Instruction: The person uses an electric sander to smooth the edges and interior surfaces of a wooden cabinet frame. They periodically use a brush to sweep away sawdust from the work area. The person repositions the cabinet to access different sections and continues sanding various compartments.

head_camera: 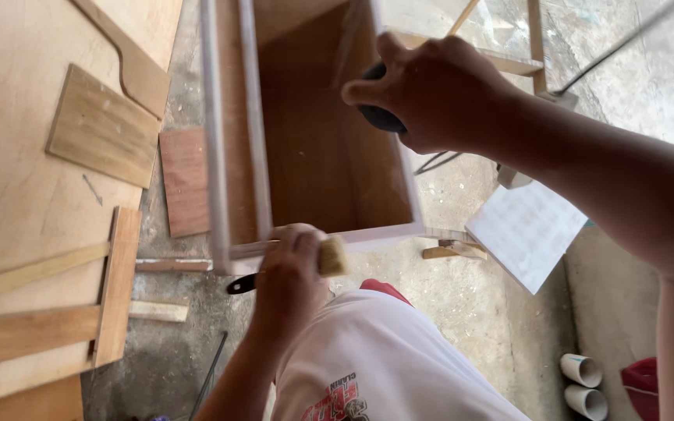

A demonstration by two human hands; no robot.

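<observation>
The left hand (290,269) is closed around a brush (317,261) at the near rim of the box (313,164). The brush lies roughly level: bristle end to the right, dark handle tip to the lower left. The left forearm rises from the bottom edge of the view, above a white-clad knee (376,351).

The right hand (431,93) is closed on a dark object (380,117) at the box's right wall; what the object is cannot be told. The right arm enters from the right and slopes up-left.

The box is open on its upper side, long axis running away from the person. Its interior is bare wood; its rims are pale.

Left of the box, plywood (25,195) and boards (103,129) leave a narrow strip of floor (173,343). Right of it, the floor holds a white panel (528,230) and two pipe ends (583,382).
</observation>
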